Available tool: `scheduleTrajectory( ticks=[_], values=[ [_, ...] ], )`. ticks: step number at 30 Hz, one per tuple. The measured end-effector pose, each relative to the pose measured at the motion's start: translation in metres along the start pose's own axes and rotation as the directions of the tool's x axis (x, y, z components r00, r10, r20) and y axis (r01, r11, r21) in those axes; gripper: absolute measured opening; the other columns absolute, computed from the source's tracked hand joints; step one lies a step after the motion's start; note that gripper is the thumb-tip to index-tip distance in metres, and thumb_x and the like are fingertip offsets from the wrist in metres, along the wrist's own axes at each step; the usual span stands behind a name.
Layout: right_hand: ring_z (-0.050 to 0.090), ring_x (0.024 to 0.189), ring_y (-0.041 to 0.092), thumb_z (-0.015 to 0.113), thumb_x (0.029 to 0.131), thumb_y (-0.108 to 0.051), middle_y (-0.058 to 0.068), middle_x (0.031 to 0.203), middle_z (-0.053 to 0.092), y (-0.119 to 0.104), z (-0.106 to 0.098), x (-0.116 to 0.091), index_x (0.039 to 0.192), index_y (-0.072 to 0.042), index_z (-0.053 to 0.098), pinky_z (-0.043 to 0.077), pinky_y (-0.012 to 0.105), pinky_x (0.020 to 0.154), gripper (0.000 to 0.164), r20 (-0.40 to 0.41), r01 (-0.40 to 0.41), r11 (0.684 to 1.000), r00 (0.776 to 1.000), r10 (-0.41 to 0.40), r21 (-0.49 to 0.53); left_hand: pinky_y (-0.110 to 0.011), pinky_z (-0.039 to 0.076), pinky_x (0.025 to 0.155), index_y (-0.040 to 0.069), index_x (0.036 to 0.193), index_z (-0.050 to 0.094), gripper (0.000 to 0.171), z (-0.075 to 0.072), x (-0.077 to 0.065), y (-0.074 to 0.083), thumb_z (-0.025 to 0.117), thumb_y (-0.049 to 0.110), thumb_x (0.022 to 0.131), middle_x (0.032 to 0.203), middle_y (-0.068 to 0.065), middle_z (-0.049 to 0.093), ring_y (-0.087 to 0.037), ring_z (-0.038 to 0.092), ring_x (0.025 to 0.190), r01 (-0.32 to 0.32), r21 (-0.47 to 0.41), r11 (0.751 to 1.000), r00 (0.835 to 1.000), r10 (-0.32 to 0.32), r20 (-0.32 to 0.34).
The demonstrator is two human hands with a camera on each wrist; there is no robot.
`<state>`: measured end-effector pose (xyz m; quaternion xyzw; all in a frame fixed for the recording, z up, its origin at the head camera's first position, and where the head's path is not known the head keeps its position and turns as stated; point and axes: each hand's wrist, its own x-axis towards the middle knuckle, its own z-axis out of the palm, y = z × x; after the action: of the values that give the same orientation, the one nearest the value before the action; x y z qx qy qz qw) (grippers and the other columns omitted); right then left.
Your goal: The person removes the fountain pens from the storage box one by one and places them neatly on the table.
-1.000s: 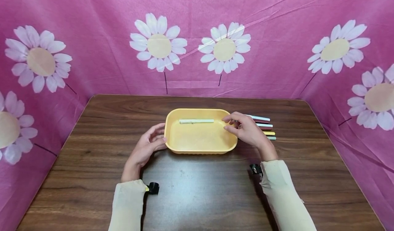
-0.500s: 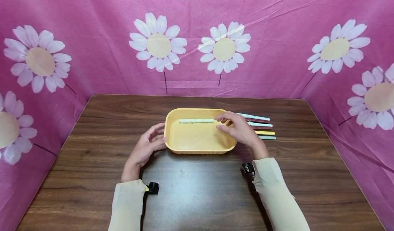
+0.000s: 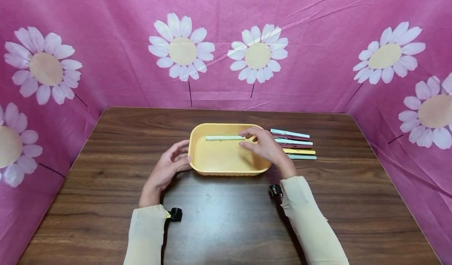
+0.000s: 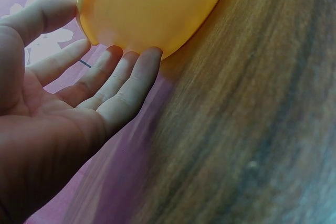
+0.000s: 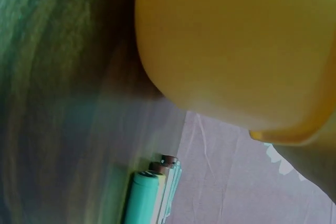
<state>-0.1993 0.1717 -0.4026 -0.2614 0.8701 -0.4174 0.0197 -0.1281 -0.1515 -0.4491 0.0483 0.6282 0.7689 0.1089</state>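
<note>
A yellow tray (image 3: 226,155) with rounded corners sits on the table, and one pale green pen (image 3: 222,138) lies along its far side. My left hand (image 3: 167,169) holds the tray's left end, thumb at the rim. In the left wrist view, its fingers (image 4: 131,85) rest against the outer wall. My right hand (image 3: 263,145) reaches over the tray's right end. Its thumb and index fingertips are parted beside the pen's right end, with nothing between them. In the right wrist view, the tray's outer wall (image 5: 236,51) hides most of that hand.
Several pens in pale blue, dark red, yellow (image 3: 300,151) and green (image 3: 305,157) lie side by side right of the tray, their left ends partly behind the right hand. A pink flowered cloth (image 3: 222,92) stands behind the wooden table (image 3: 212,210).
My right hand has moved left over the tray toward the pen inside, uncovering more of the pens on the table. My left hand and the tray have stayed in place.
</note>
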Motion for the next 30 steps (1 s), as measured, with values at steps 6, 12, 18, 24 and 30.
scheduleTrajectory(
  ticks=[6,12,18,24,30],
  values=[
    [0.063,0.102,0.029,0.076,0.091,-0.014,0.016,0.11,0.071,0.001,0.004,0.005,0.114,-0.001,0.072,0.054,0.053,0.085,0.027,-0.019,-0.009,0.999,1.0,0.008,-0.04,-0.034,0.06,0.089,-0.002,0.154,0.035,0.06,0.0,0.002,0.0,0.058,-0.005,0.098,0.142,-0.034,0.042,-0.029,0.062,0.112,0.002,0.003,1.0,1.0,-0.002,0.005],
    [0.063,0.103,0.029,0.077,0.09,-0.017,0.014,0.11,0.072,-0.001,0.011,0.013,0.115,-0.001,0.073,0.054,0.047,0.086,0.03,-0.011,-0.041,0.996,0.999,0.04,-0.075,-0.034,0.06,0.089,-0.001,0.154,0.034,0.06,0.0,0.001,0.001,0.057,-0.005,0.098,0.142,-0.033,0.042,-0.028,0.062,0.113,0.012,0.004,1.0,1.0,-0.012,0.003],
    [0.062,0.11,0.03,0.077,0.091,-0.022,0.012,0.117,0.071,-0.004,0.02,0.021,0.118,-0.003,0.072,0.053,0.046,0.095,0.034,0.034,-0.067,0.992,0.997,0.071,-0.111,-0.033,0.06,0.088,-0.002,0.154,0.034,0.061,0.0,0.0,0.001,0.058,-0.005,0.098,0.141,-0.033,0.042,-0.029,0.062,0.112,0.016,0.008,1.0,1.0,-0.016,-0.006],
    [0.059,0.123,0.03,0.076,0.092,-0.025,0.011,0.127,0.068,-0.006,0.027,0.026,0.123,-0.005,0.07,0.046,0.044,0.108,0.037,0.08,-0.091,0.983,0.991,0.104,-0.157,-0.034,0.06,0.089,-0.001,0.154,0.035,0.06,0.0,0.0,0.001,0.058,-0.005,0.098,0.141,-0.033,0.042,-0.029,0.062,0.112,0.012,0.002,1.0,1.0,-0.012,-0.002],
    [0.056,0.127,0.028,0.075,0.093,-0.029,0.009,0.133,0.065,-0.011,0.032,0.031,0.128,-0.008,0.068,0.043,0.043,0.111,0.041,0.117,-0.111,0.972,0.984,0.137,-0.208,-0.034,0.06,0.088,-0.001,0.154,0.034,0.061,0.0,0.0,0.001,0.057,-0.006,0.098,0.141,-0.033,0.042,-0.026,0.063,0.11,0.009,0.002,1.0,1.0,-0.009,-0.002]
  ],
)
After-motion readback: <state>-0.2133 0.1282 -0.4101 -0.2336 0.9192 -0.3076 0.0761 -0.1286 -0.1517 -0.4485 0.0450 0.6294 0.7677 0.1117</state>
